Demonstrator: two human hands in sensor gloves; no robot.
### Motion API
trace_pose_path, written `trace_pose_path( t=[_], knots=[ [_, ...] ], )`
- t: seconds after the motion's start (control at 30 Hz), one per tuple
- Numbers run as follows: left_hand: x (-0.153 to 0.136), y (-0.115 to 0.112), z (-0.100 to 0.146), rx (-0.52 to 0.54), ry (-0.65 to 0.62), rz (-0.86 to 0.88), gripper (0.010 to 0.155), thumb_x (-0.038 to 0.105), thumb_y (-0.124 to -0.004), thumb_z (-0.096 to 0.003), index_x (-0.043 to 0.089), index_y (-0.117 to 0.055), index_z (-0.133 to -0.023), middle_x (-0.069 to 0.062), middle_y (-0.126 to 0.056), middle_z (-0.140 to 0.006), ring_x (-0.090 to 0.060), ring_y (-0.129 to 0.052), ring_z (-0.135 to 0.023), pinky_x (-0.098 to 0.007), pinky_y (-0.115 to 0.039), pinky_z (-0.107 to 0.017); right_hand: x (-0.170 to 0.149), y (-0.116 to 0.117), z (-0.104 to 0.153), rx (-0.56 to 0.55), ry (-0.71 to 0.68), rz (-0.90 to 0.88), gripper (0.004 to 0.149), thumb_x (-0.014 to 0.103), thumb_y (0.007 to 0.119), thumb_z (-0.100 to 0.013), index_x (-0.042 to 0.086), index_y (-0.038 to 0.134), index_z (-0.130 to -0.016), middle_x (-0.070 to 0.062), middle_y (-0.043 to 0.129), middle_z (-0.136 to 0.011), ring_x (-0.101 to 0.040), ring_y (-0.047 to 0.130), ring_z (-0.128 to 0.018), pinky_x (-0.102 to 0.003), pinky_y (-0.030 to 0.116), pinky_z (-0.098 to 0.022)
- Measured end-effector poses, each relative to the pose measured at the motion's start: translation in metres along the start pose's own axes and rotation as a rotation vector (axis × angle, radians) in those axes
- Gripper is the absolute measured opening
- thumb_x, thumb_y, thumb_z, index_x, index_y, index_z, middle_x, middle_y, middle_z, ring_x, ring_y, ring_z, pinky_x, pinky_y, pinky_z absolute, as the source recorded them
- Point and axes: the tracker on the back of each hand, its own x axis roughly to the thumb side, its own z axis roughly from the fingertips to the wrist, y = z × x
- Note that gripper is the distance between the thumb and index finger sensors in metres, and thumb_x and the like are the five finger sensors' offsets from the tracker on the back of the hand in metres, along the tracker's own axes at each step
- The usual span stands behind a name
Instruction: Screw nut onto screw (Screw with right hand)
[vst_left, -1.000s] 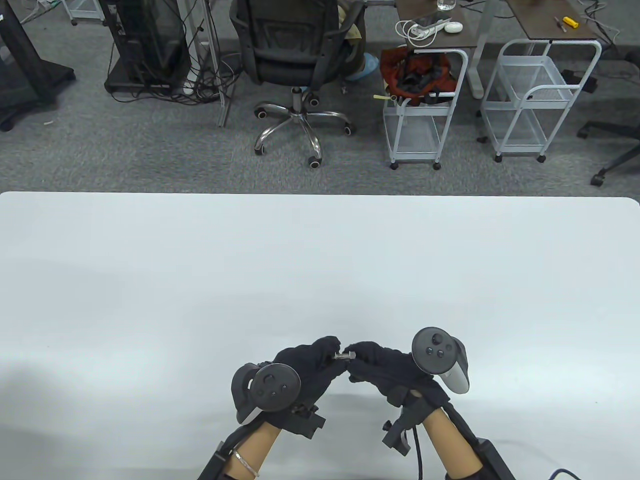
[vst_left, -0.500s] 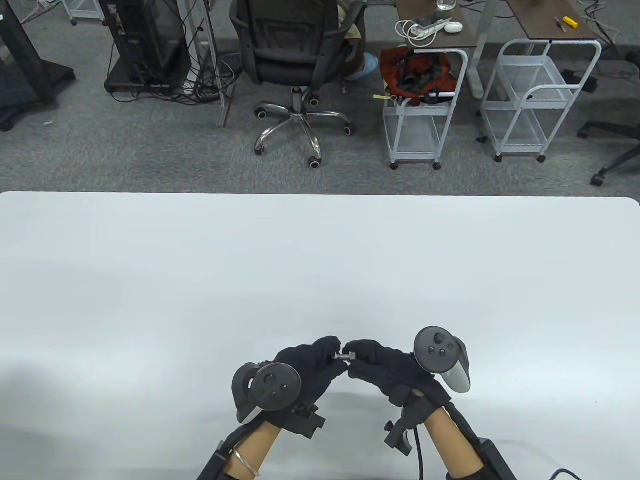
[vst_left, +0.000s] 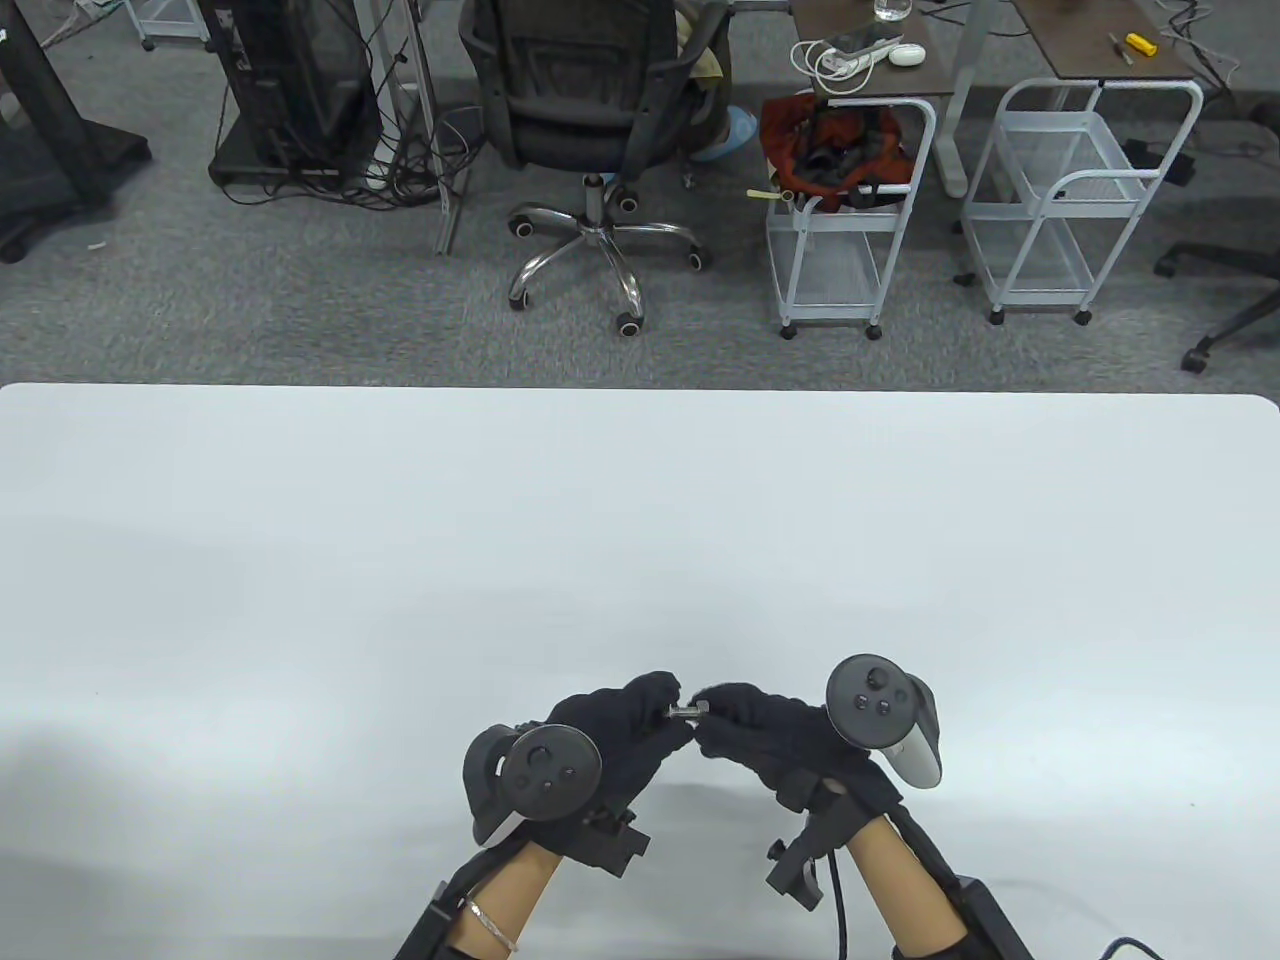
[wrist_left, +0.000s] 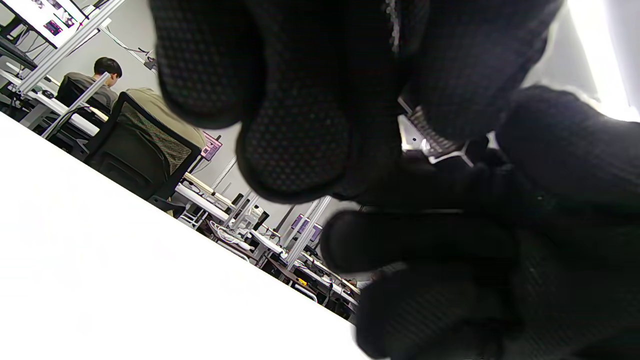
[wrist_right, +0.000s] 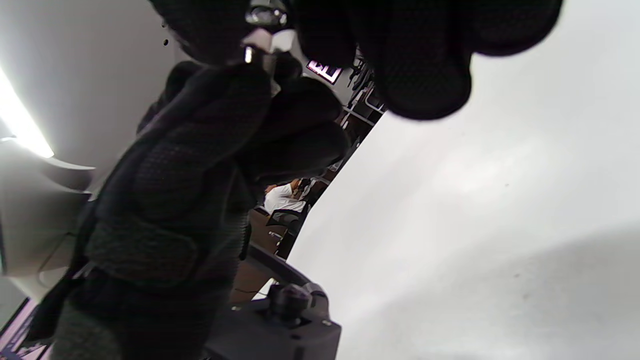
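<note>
At near edge of bench (vst_left: 640, 520), centre: white top, item carried above it, not on it.
- L hand (vst_left: 610, 735): black glove, grip closed on screw, fingertips meeting R hand's over the part.
- R hand (vst_left: 765, 735): black glove, grip closed at the other end, prob. on nut; which end is which is hard to tell from the table view.
- Screw (vst_left: 686, 711): small, silver, lying roughly level between the two grips, threads show in left wrist view.
- Nut (wrist_right: 262, 15): tiny, mostly hidden by fingers; how far threaded can't tell.

Handling note, step in hand (turning nut on w/ R): keep L still as anchor, axis straight, light pinch, short twists, re-grip often. If it binds, back off and restart to avoid cross-thread.
</note>
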Motion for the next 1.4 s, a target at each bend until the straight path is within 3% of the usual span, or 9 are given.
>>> trace_pose_path(
  t=[0.17, 0.27, 0.47, 0.57, 0.73, 0.83, 1.0, 1.3, 1.4],
  knots=[
    [0.0013, -0.0006, 0.0002, -0.002, -0.010, -0.011, 0.046, 0.047, -0.085, -0.0427, 0.020, -0.088, -0.080, 0.006, -0.111, -0.057, -0.007, -0.111, -0.044, -0.030, -0.091, -0.044, -0.0008, -0.0023, 0.0016, -0.045, 0.025, 0.049, 0.052, 0.039, 0.067, -0.060, -0.005, 0.085, -0.080, -0.031, 0.091, -0.074, -0.038, 0.101, -0.052, -0.056, 0.075, -0.043],
    [0.0013, -0.0008, 0.0000, -0.001, -0.009, -0.007, 0.046, 0.047, -0.085, -0.0428, 0.020, -0.088, -0.080, 0.007, -0.111, -0.057, -0.007, -0.111, -0.044, -0.030, -0.091, -0.044, -0.0002, -0.0011, 0.0007, -0.006, -0.003, -0.015, 0.059, 0.033, 0.073, -0.058, -0.008, 0.065, -0.100, -0.040, 0.070, -0.093, -0.047, 0.089, -0.072, -0.062, 0.067, -0.052],
    [0.0020, -0.0013, 0.0002, -0.003, -0.014, -0.017, 0.046, 0.047, -0.085, -0.0428, 0.020, -0.088, -0.080, 0.007, -0.111, -0.057, -0.007, -0.111, -0.044, -0.030, -0.091, -0.044, -0.0006, -0.0027, 0.0016, -0.042, 0.023, 0.048, 0.053, 0.038, 0.069, -0.059, -0.006, 0.083, -0.084, -0.033, 0.089, -0.077, -0.039, 0.100, -0.054, -0.057, 0.075, -0.044],
    [0.0020, -0.0013, 0.0004, -0.003, -0.014, -0.015, 0.046, 0.047, -0.085, -0.0428, 0.020, -0.088, -0.080, 0.006, -0.111, -0.057, -0.007, -0.111, -0.044, -0.030, -0.091, -0.044, 0.0011, -0.0013, 0.0000, 0.020, 0.001, -0.007, 0.057, 0.028, 0.074, -0.057, -0.007, 0.063, -0.101, -0.040, 0.066, -0.096, -0.048, 0.088, -0.074, -0.063, 0.066, -0.053],
    [0.0017, -0.0005, 0.0004, 0.003, -0.010, -0.021, 0.046, 0.047, -0.085, -0.0430, 0.020, -0.087, -0.080, 0.007, -0.111, -0.057, -0.007, -0.111, -0.044, -0.030, -0.091, -0.044, 0.0001, -0.0028, 0.0013, -0.021, 0.030, 0.075, 0.050, 0.038, 0.068, -0.060, -0.004, 0.085, -0.080, -0.031, 0.091, -0.074, -0.038, 0.101, -0.052, -0.057, 0.075, -0.043],
    [0.0012, -0.0009, 0.0002, -0.002, -0.006, -0.009, 0.046, 0.047, -0.085, -0.0427, 0.020, -0.088, -0.080, 0.006, -0.111, -0.057, -0.007, -0.111, -0.044, -0.030, -0.091, -0.044, 0.0010, -0.0006, 0.0007, 0.000, 0.000, 0.005, 0.059, 0.032, 0.073, -0.058, -0.008, 0.063, -0.101, -0.041, 0.068, -0.094, -0.047, 0.089, -0.072, -0.062, 0.067, -0.052],
    [0.0031, -0.0015, 0.0003, -0.003, -0.016, -0.018, 0.046, 0.047, -0.085, -0.0429, 0.020, -0.087, -0.080, 0.006, -0.111, -0.057, -0.007, -0.111, -0.044, -0.030, -0.091, -0.044, -0.0002, -0.0030, 0.0012, -0.036, 0.025, 0.058, 0.052, 0.038, 0.068, -0.060, -0.006, 0.083, -0.083, -0.033, 0.089, -0.076, -0.039, 0.100, -0.055, -0.058, 0.074, -0.045],
    [0.0014, 0.0011, 0.0002, 0.007, -0.007, -0.008, 0.046, 0.047, -0.085, -0.0431, 0.020, -0.087, -0.080, 0.006, -0.111, -0.057, -0.007, -0.111, -0.044, -0.030, -0.091, -0.044, 0.0004, -0.0020, 0.0005, 0.014, 0.015, 0.054, 0.047, 0.035, 0.071, -0.059, -0.004, 0.084, -0.082, -0.033, 0.088, -0.078, -0.040, 0.100, -0.056, -0.058, 0.074, -0.045],
    [0.0013, 0.0006, 0.0002, 0.005, -0.002, 0.000, 0.046, 0.047, -0.085, -0.0431, 0.019, -0.087, -0.080, 0.006, -0.111, -0.057, -0.007, -0.111, -0.044, -0.030, -0.091, -0.044, 0.0016, -0.0007, 0.0009, 0.007, 0.011, 0.038, 0.058, 0.032, 0.074, -0.058, -0.008, 0.066, -0.099, -0.040, 0.069, -0.094, -0.046, 0.090, -0.071, -0.062, 0.067, -0.052]
  ],
)
